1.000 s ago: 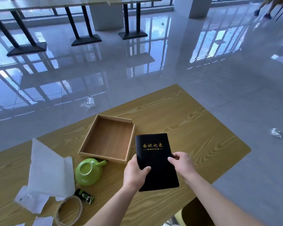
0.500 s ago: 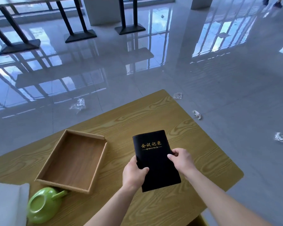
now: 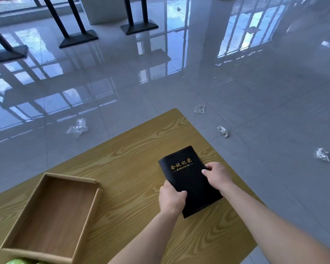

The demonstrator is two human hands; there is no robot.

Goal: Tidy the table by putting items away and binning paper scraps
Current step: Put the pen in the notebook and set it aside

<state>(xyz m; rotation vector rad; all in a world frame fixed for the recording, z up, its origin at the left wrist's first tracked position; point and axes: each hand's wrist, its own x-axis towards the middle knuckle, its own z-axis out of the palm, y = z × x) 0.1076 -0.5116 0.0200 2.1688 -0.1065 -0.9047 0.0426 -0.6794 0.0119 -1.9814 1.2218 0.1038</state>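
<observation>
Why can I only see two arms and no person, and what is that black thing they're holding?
The camera sits on the person's head and looks down, so you see only their arms. There is one picture, from that head view. The left hand and right hand both grip a black notebook with gold writing, over a wooden table. An empty wooden tray lies on the table too, and a bit of something green peeks out at the bottom edge. Crumpled scraps lie on the shiny floor.

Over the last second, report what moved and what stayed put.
The black notebook moved right, away from the wooden tray, toward the table's right edge. Both hands, left and right, still grip it. The tray remains empty.
</observation>
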